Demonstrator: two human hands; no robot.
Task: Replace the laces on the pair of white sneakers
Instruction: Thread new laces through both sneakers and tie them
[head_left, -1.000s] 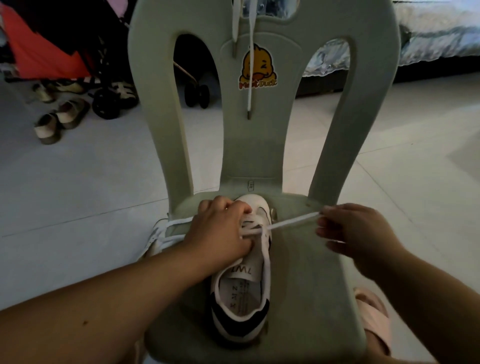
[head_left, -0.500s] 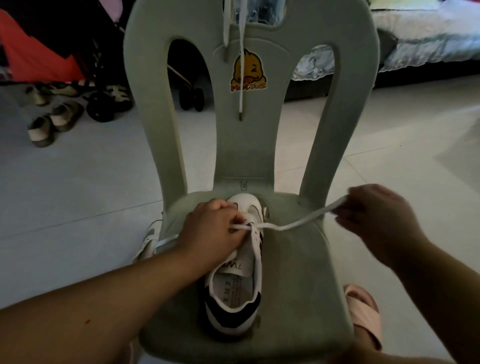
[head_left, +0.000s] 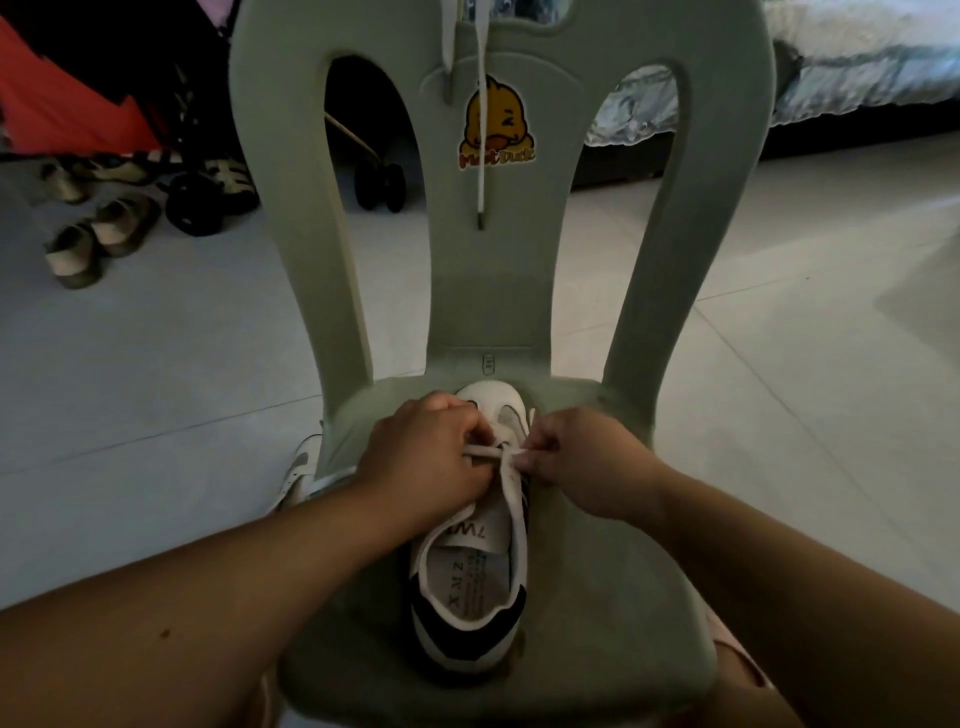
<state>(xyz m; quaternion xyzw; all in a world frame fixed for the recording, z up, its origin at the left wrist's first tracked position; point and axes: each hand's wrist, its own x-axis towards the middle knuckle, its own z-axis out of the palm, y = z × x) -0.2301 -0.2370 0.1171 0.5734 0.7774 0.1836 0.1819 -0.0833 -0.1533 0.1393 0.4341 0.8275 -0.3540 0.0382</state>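
We find the sneaker (head_left: 470, 587) lying on the seat of the chair (head_left: 597, 571), toe toward the backrest and heel toward us. Over its front half, the left hand (head_left: 426, 457) on the left and the right hand (head_left: 582, 462) on the right pinch the lace (head_left: 485, 453) between them. A second sneaker (head_left: 298, 467) lies on the floor, left of the seat. A hanging lace (head_left: 483, 171) drops down the backrest across a sticker (head_left: 497, 127). Sandals (head_left: 88, 239) sit behind to the left, a bed (head_left: 857, 62) behind to the right.

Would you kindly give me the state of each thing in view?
Sneaker: upright on the chair, partly laced.
Lace: threaded near the toe, held at both sides.
Left hand: grips the lace.
Right hand: pinches the lace.
Spare lace: hanging down the chair's back.
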